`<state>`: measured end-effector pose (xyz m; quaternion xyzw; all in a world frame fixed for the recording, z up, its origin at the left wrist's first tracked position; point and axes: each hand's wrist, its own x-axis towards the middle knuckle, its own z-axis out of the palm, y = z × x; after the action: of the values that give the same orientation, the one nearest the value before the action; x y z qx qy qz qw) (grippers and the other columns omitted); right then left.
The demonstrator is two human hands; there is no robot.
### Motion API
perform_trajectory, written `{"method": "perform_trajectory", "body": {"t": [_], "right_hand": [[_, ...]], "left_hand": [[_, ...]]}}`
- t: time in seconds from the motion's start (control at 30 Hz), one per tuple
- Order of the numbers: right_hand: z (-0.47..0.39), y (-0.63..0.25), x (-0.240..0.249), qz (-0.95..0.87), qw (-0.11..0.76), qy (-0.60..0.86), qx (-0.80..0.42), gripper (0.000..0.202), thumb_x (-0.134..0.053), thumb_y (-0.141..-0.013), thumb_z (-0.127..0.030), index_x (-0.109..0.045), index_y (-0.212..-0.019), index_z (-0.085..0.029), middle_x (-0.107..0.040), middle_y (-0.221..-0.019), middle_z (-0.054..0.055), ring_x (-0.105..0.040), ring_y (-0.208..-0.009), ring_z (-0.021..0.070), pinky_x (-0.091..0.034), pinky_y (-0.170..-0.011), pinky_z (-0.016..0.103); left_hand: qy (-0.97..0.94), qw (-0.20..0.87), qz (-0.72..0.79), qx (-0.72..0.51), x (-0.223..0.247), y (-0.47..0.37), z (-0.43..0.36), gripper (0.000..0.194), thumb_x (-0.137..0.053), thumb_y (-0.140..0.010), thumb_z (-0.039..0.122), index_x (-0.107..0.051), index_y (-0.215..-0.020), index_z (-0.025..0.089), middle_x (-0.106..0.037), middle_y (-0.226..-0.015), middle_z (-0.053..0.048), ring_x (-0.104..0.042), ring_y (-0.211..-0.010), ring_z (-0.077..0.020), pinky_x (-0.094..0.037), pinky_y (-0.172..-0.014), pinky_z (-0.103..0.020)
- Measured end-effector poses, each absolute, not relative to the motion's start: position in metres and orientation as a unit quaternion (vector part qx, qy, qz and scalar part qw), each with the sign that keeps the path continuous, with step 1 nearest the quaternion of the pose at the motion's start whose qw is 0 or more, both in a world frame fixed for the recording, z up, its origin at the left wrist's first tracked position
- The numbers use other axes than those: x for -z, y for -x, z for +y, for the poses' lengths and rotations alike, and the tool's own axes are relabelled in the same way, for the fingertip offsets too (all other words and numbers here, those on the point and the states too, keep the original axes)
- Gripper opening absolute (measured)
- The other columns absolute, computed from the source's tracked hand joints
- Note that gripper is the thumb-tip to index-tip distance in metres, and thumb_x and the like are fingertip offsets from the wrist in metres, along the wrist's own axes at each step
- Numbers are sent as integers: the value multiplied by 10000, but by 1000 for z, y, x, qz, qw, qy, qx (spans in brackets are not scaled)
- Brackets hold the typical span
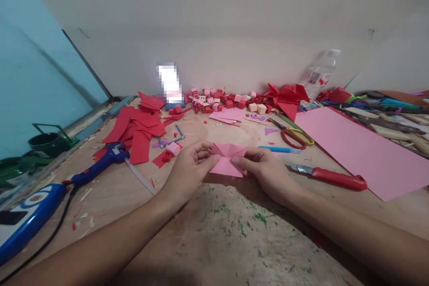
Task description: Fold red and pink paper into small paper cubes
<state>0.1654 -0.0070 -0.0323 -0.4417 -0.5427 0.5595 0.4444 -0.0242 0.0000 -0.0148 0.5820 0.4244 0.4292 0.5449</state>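
A small square of pink paper (pixel 229 167) with crossing creases is held up just above the worktable (pixel 214 241). My left hand (pixel 196 161) grips its left edge, thumb on the near face and fingers behind. On the opposite edge, my right hand (pixel 259 163) pinches it the same way, its thumb near the paper's middle. Beyond my right hand lies a blue pen (pixel 279 149). A red-handled utility knife (pixel 335 178) rests to the right, its blade end toward that hand. Left of my left hand are a pink cube (pixel 173 149) and red scraps.
A blue glue gun (pixel 100 165) with a cable lies left, near red paper strips (pixel 144 127). Scissors (pixel 293 136) and a large pink sheet (pixel 362 152) lie right. Small cubes (pixel 217 100), a lit phone (pixel 170 82) and a plastic bottle (pixel 321 76) stand along the back wall.
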Motion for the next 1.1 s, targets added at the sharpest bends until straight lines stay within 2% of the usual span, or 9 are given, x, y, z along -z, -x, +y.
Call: {"method": "perform_trajectory", "body": {"t": [0.13, 0.43, 0.53, 0.63, 0.73, 0.9, 1.0, 1.1], "right_hand": [[-8, -166, 33, -517, 451, 431, -586, 155, -732, -773, -307, -801, -855, -195, -697, -755, 29, -573, -693, 181, -420, -653, 298], [-6, -168, 39, -487, 468, 421, -605, 150, -728, -785, -240, -827, -890, -203, -718, -702, 27, -592, -620, 163, -409, -603, 282], [-6, -167, 39, -483, 470, 427, -603, 180, -721, -777, -234, -833, -916, -211, -733, -733, 34, -578, -617, 160, -415, -592, 286], [-7, -164, 35, -482, 477, 438, -590, 184, -709, -753, -231, -837, -884, -216, -753, -775, 46, -585, -630, 167, -435, -590, 294], [-8, -162, 32, -485, 479, 453, -574, 185, -694, -728, -221, -835, -848, -219, -756, -786, 45, -588, -625, 163, -447, -595, 301], [-8, -167, 34, -484, 473, 421, -604, 389, -651, -658, -143, -820, -998, -224, -760, -878, 53, -607, -678, 164, -461, -633, 298], [-8, -170, 33, -468, 472, 385, -641, 402, -654, -706, -202, -797, -1082, -206, -744, -879, 69, -636, -735, 191, -472, -643, 301], [-9, -168, 29, -510, 446, 420, -604, 291, -728, -780, -333, -803, -1032, -207, -730, -838, 48, -602, -683, 173, -468, -628, 299]], "left_hand": [[-584, 563, 416, -410, 15, 23, -1, 210, -699, -807, 283, -699, -979, 163, -766, -948, -74, -723, -898, -227, -562, -748, -306], [-570, 559, 428, -423, 14, 24, 1, 144, -687, -783, 247, -731, -892, 163, -727, -837, -31, -656, -788, -170, -502, -672, -231], [-554, 570, 434, -424, 12, 24, -1, 177, -703, -776, 304, -720, -890, 169, -694, -800, -21, -635, -722, -166, -505, -609, -235], [-550, 586, 429, -412, 10, 23, -3, 277, -701, -807, 434, -704, -896, 171, -635, -692, -4, -594, -590, -145, -489, -520, -232], [-566, 578, 429, -402, 11, 23, -4, 327, -673, -837, 486, -692, -870, 161, -642, -680, -19, -612, -575, -148, -486, -494, -229], [-557, 560, 450, -417, 14, 25, -2, 299, -713, -813, 367, -650, -1033, 175, -657, -675, 2, -614, -552, -128, -488, -497, -209], [-566, 536, 468, -417, 14, 26, -2, 343, -699, -829, 345, -625, -1121, 181, -590, -572, 41, -551, -467, -120, -415, -406, -188], [-587, 526, 467, -401, 13, 24, -4, 310, -683, -849, 348, -639, -1102, 174, -557, -525, 52, -515, -440, -114, -393, -392, -186]]}}
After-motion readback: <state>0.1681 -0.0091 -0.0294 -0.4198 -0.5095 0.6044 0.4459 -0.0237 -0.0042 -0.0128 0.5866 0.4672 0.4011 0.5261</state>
